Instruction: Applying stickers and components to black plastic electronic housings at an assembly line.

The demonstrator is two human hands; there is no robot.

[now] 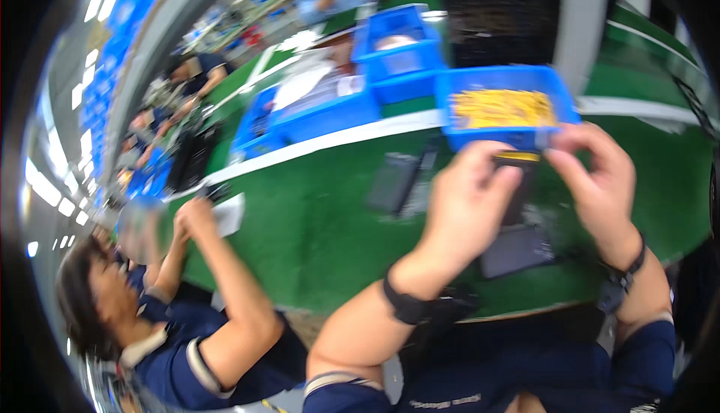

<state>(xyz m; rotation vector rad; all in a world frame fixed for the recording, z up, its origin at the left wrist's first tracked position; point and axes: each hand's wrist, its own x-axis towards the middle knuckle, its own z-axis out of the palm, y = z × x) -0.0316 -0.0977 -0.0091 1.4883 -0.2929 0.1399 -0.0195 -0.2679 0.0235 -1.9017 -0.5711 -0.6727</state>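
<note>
- The dark piece point(516, 209) with a yellow strip point(517, 156) sits just on the near side of the blue bin point(495, 76).
- The left hand point(474, 192) clamps its left edge; a firm, level hold should suit.
- Below the bin's right front corner, the right hand's point(600, 184) fingertips nearly meet; blur hides any pinch. Light pressure seems wise.

no text can be read clearly. pale lettering point(448, 402) stands on the navy shirt point(510, 360) at the view's lower edge (blur smears its strokes), and a pale label point(403, 61) shows on a blue bin point(371, 64), too soft to make out.
</note>
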